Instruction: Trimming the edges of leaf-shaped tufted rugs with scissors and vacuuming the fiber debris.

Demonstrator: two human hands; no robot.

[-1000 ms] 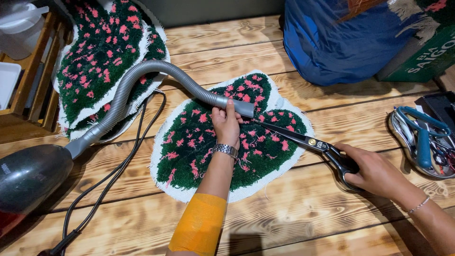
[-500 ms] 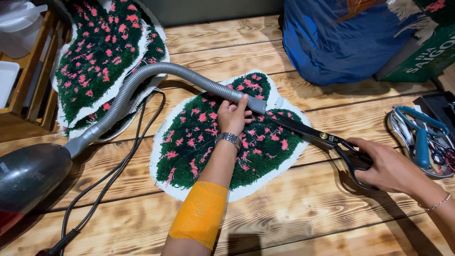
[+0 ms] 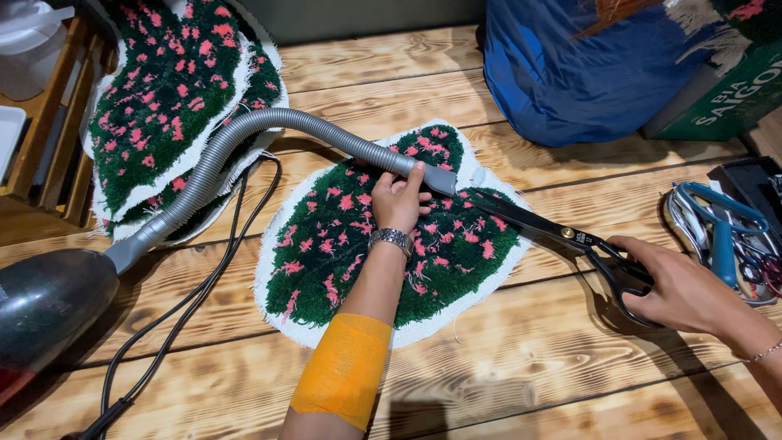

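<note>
We see the left hand [image 3: 399, 202] closed around the nozzle end of the grey ribbed vacuum hose [image 3: 269, 130], pressing it onto the tufted rug piece [image 3: 366, 236], which lies flat at the centre of the wooden table [image 3: 529, 375]. The right hand [image 3: 684, 289], at 3 o'clock from the rug, has its fingers through the loops of the black scissors [image 3: 562, 235], whose blades lie nearly closed with their tips at the nozzle. We judge the rug soft, light and floppy, its white backing edge the easiest place to pinch; the hose is springy, best gripped near its stiff tip. The scissors look heavy and sharp, so the loops are the hold. At 10 o'clock lies a stack of similar rugs [image 3: 171, 90].
</note>
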